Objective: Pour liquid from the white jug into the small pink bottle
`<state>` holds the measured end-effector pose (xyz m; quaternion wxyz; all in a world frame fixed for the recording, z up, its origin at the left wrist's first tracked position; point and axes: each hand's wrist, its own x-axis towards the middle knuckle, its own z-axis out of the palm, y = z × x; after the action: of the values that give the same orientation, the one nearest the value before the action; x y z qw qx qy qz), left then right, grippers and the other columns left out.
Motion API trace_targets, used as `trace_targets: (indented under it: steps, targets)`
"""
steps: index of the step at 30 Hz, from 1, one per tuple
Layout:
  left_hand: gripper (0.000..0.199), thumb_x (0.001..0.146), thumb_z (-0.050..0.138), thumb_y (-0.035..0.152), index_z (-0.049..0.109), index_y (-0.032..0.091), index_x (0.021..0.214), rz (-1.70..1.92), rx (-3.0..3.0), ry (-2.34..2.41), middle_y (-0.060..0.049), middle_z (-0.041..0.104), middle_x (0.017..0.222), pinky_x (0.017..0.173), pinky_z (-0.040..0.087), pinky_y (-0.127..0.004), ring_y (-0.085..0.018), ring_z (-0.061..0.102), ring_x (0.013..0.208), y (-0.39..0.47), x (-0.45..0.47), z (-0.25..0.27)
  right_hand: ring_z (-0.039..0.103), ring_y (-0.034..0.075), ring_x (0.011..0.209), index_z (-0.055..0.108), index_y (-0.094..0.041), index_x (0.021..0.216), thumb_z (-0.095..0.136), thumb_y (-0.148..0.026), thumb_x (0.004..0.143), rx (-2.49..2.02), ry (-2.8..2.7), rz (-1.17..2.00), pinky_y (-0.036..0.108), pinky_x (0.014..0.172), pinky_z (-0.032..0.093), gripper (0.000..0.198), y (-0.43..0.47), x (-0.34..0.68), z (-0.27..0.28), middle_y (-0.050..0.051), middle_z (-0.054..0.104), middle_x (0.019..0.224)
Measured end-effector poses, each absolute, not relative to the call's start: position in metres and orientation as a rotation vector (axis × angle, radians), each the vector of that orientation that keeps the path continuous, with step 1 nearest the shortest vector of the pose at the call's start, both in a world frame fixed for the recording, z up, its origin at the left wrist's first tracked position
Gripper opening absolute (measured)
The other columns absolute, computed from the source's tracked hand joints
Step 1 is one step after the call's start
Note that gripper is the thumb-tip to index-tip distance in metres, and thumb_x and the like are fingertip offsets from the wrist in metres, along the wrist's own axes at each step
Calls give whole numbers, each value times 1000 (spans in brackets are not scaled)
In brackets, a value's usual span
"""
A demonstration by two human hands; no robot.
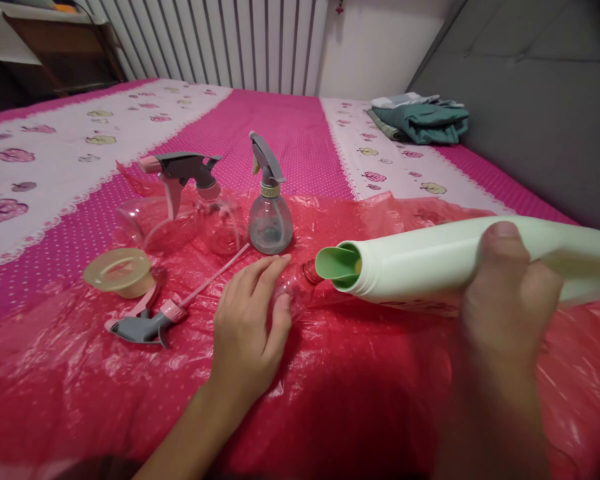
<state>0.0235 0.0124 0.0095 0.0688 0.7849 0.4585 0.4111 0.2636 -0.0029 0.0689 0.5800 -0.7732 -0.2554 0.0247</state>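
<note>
My left hand (250, 320) is wrapped around a small clear spray bottle (296, 288) without its top, tilted with its neck to the right. In my right hand (505, 300) is a large pale green detergent bottle (430, 260), held on its side. Its green pouring spout (339, 263) is at the mouth of the small bottle; I cannot tell whether they touch or whether liquid is flowing. A loose grey and pink spray head (145, 327) with a pink tube lies to the left of my left hand. Beside it sits a yellowish translucent cap (119, 272).
Red plastic sheeting (330, 400) covers the near part of the bed. Behind my hands stand a round grey spray bottle (271, 223) and a pink one (220, 223). Folded clothes (423, 120) lie at the back right, by the grey headboard (535, 100).
</note>
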Motion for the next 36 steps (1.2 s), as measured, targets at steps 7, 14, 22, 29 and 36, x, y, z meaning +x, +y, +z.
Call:
trace_targets:
  steps: [7,14,22,29,36]
  targets:
    - [40,115,39,31,59,20,147,1246,2371,1374,-11,69,141,110,50,-48,-29,65,130,12,23,10,65,29,91,64,-17,95,50,-88,75,-1793,-598,66,45,79,47,75,-2,265,69,10,68,88]
    - [40,115,39,31,59,21,148,1252,2372,1378,-12,69,142,110,51,-49,-29,65,131,13,23,9,66,30,95,64,-19,93,49,-89,74,-1808,-598,100,47,85,49,74,-2,264,70,10,70,91]
    - [40,115,38,32,59,20,148,1251,2376,1374,-12,69,141,110,51,-50,-30,65,130,13,23,9,65,29,92,63,-18,93,48,-87,73,-1825,-597,63,46,79,48,74,-2,264,72,11,67,88]
    - [41,115,39,31,60,19,148,1251,2378,1373,-13,69,141,109,52,-50,-30,65,130,13,24,9,65,29,93,64,-16,96,50,-87,73,-1822,-583,48,46,78,48,76,-2,265,70,11,67,90]
    - [40,115,39,31,59,21,147,1255,2379,1375,-12,69,142,110,52,-50,-30,65,130,13,23,9,65,29,92,63,-18,96,49,-87,75,-1823,-598,76,46,79,48,74,-2,265,71,10,68,89]
